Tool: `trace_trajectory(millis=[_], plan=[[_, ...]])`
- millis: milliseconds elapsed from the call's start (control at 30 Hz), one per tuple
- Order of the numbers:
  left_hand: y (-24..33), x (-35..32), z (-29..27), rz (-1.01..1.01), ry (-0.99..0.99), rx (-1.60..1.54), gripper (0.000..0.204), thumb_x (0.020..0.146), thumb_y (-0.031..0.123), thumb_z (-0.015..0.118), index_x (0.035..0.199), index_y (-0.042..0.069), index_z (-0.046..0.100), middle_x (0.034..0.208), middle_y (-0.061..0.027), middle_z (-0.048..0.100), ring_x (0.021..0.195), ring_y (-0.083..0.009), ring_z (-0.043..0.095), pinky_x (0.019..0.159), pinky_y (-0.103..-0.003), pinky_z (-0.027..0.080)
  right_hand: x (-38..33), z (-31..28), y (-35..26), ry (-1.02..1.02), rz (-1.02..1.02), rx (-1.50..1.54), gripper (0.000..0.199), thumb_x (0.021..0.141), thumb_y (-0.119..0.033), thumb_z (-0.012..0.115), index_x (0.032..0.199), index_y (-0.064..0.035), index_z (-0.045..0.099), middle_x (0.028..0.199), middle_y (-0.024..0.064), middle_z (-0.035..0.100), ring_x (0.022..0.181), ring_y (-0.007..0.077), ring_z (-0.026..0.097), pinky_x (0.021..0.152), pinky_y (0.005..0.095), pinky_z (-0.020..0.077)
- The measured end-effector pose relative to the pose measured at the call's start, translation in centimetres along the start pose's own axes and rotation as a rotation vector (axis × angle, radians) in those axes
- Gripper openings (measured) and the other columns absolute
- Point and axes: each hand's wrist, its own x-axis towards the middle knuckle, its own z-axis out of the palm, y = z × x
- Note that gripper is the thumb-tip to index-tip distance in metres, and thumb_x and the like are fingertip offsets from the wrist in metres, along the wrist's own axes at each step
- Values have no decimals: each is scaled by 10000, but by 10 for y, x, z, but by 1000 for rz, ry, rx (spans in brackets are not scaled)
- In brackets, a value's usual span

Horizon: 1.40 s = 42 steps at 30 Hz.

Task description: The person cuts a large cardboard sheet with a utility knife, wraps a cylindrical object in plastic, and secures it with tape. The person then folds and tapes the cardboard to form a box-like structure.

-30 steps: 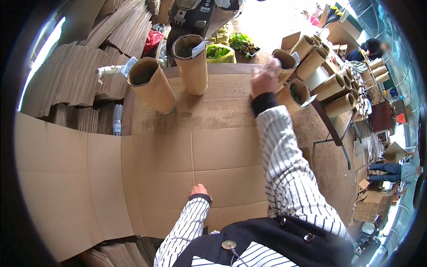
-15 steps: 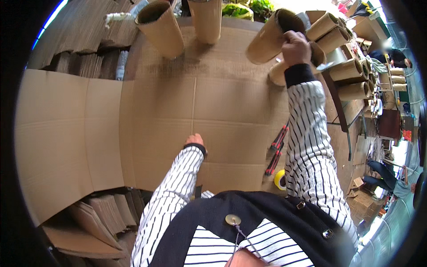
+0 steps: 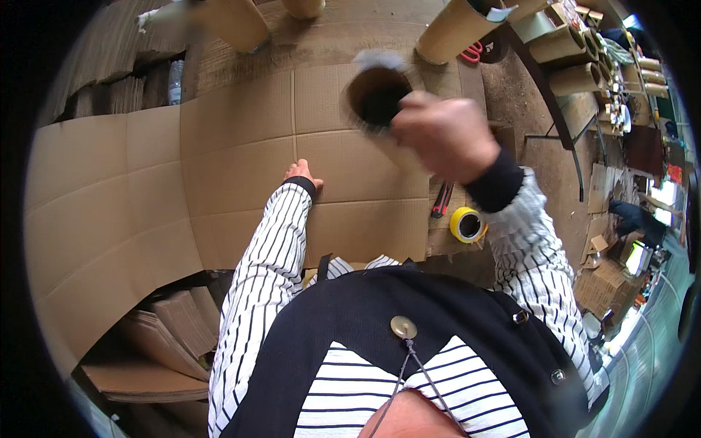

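While we read the scene from left to right, these lines hold:

Flat sheet: our left hand (image 3: 301, 174) lies palm-down, fingers spread, on the big flattened cardboard sheet (image 3: 182, 190); it clasps nothing, only presses the sheet down.

Tube: the brown cardboard tube (image 3: 378, 96) is up off the sheet, its dark open mouth turned toward us, just left of and above the grip.

Grip: our right hand (image 3: 445, 135) is wrapped around the tube's wall below the mouth; fingers closed on it, though blur hides the fingertips.

Handling, as we judge it: light for its bulk, stiff along its length, the open rim likely to dent if squeezed. The dry paper skin should give good friction. Best hold is around the wall, back from the rim.

Right of the grip: red-handled cutter (image 3: 441, 199) and yellow tape roll (image 3: 467, 224), below the wrist.

Beyond the grip: more tubes (image 3: 456, 29), stacked upper right.
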Motion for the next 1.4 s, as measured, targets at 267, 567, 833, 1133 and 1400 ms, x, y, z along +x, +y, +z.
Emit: trace_trajectory(millis=[267, 567, 833, 1133, 1400], plan=[[-58, -17, -17, -5, -171, -1627, 527, 867, 535, 541, 1171, 116, 449, 1075, -82, 555, 946, -260, 578, 765, -403, 476, -12, 155, -91, 14, -156, -37, 69, 755, -218, 574, 793, -161, 589, 886, 29, 513, 694, 144, 579, 655, 301, 432], [32, -59, -57, 657, 508, -132, 695, 665, 323, 801, 1222, 41, 495, 1176, -156, 532, 1077, -319, 530, 955, -393, 423, -168, 242, -24, -487, 932, 1034, 334, 754, -238, 677, 965, 16, 633, 789, 173, 659, 824, 283, 648, 708, 377, 509], [203, -63, -20, 877, 35, 400, 1096, 477, 459, 855, 1374, 91, 344, 1290, -181, 479, 1214, -327, 446, 1009, -407, 373, -198, 316, 18, 431, 1050, 1868, 536, 766, -135, 731, 1219, -91, 448, 1088, 50, 534, 919, 147, 551, 744, 313, 494], [226, -50, -21, 891, -120, 346, 1065, 467, 344, 867, 1329, -20, 359, 1273, -241, 472, 1218, -348, 445, 1030, -378, 363, -190, 294, 8, 702, 1089, 1950, 428, 763, -197, 753, 1120, -107, 536, 988, -22, 571, 853, 91, 540, 713, 264, 458], [232, -53, -17, 948, -77, 343, 1056, 473, 336, 861, 1345, 16, 357, 1272, -219, 474, 1200, -340, 457, 1014, -371, 384, -196, 292, 13, 740, 1062, 1932, 449, 751, -207, 767, 1120, -70, 549, 1022, -3, 585, 893, 93, 541, 767, 256, 449]])
